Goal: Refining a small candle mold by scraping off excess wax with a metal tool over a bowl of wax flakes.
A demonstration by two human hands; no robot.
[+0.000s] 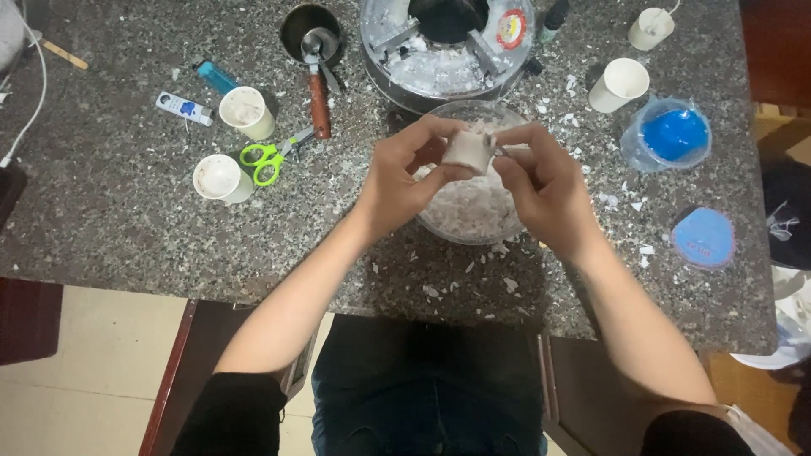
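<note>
My left hand (404, 181) and my right hand (545, 186) together hold a small white paper cup (469, 150) between their fingertips, above a clear glass bowl (439, 114) filled with white flakes and chunks (473, 211). The cup is tilted on its side. Both hands pinch it from opposite sides. My forearms reach in from the bottom of the view over a speckled grey stone counter (110, 219).
Behind the bowl stands a round metal pot (446, 59) with white residue. Left lie green scissors (269, 158), two white cups (247, 111) (219, 177), a blue lighter (216, 77), a metal ladle (314, 51). Right: two more cups (619, 84), a blue mould (673, 133), a blue lid (704, 237).
</note>
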